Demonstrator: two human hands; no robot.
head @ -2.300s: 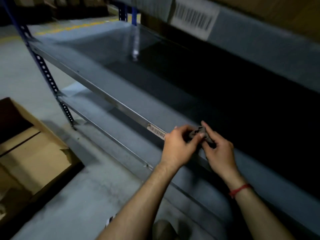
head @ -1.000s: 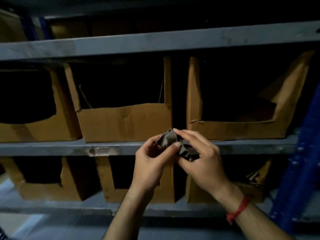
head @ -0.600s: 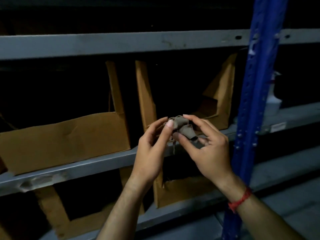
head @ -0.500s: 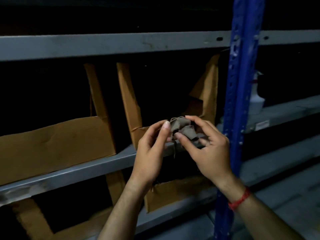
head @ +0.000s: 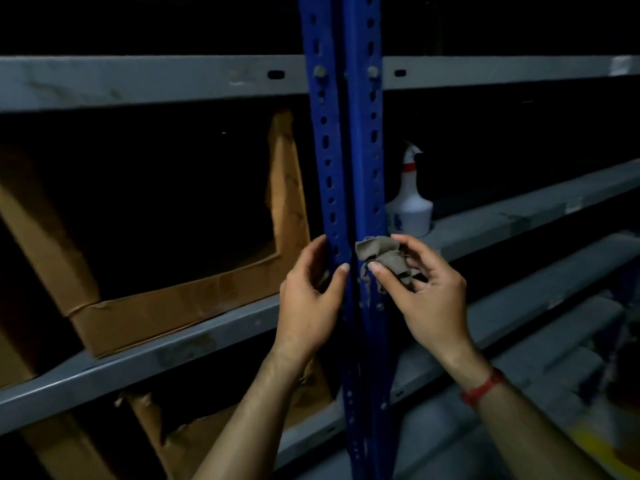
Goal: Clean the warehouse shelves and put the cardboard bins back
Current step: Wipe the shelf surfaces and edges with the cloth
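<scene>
My right hand (head: 420, 296) pinches a crumpled grey-brown cloth (head: 382, 256) in front of the blue upright posts (head: 346, 168) of the rack. Just left of the cloth, my left hand (head: 310, 299) is held up with loosely curved fingers and holds nothing. An open-fronted cardboard bin (head: 180, 299) stands on the grey shelf (head: 145, 358) to the left of the posts. More cardboard bins (head: 194, 441) sit on the level below.
A white spray bottle (head: 410, 199) with a red collar stands on the grey shelf right of the posts (head: 519, 216). A grey beam (head: 138, 81) runs overhead. Lower right, further shelf levels (head: 540, 306) and floor with a yellow mark (head: 602, 448) show.
The view has swung right, so the blue posts now stand at centre and the spray bottle shows. My left hand has let go of the cloth; only my right hand holds it.
</scene>
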